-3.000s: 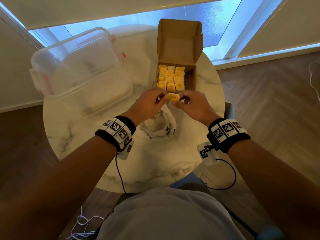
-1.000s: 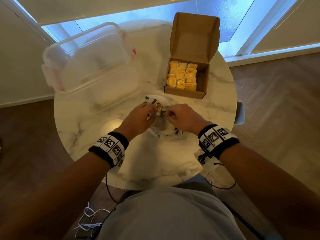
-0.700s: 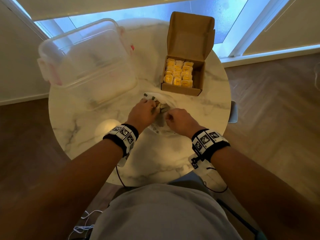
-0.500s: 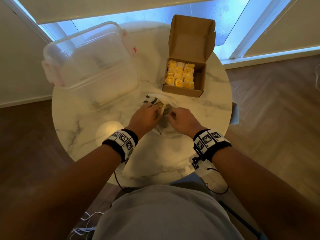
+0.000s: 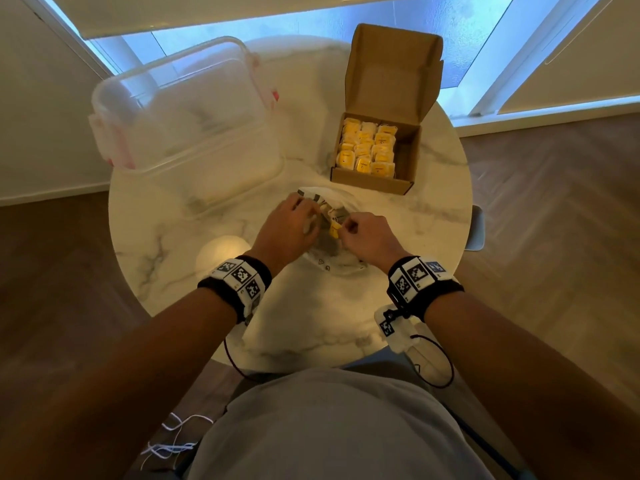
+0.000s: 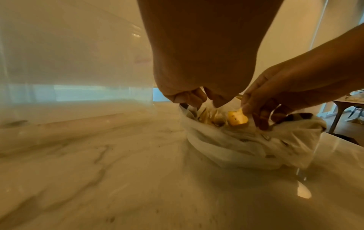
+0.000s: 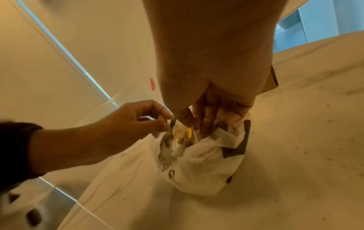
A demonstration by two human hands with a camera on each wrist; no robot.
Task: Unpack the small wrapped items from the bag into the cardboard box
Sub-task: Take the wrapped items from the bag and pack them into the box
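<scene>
While the right hand [image 5: 363, 237] pinches a small yellow wrapped item [image 6: 237, 119] between thumb and fingertips at the mouth of the bag [image 7: 199, 163], the left hand [image 5: 289, 230] has its fingers curled on the bag's rim at about nine o'clock of the opening, holding it apart. That bag sits crumpled on the worktop [image 5: 311, 317] at the middle of the head view, and the cardboard box [image 5: 374, 181] stands at one o'clock from it, well apart, lid up, with rows of yellow items already packed and a bare strip along its right side. Such an item looks light and flat, and its film wrapper is probably slick and a little crinkly, so a light pinch on a sealed edge or corner should carry it; squeezing the middle risks crushing whatever lies inside. Thin and limp, the bag will likely lift or collapse with the item unless its rim stays pinned by the other hand. How many items remain inside I cannot tell, since folds hide the bottom. A clear plastic tub [image 5: 194, 126] stands at ten o'clock, apart from both hands.
</scene>
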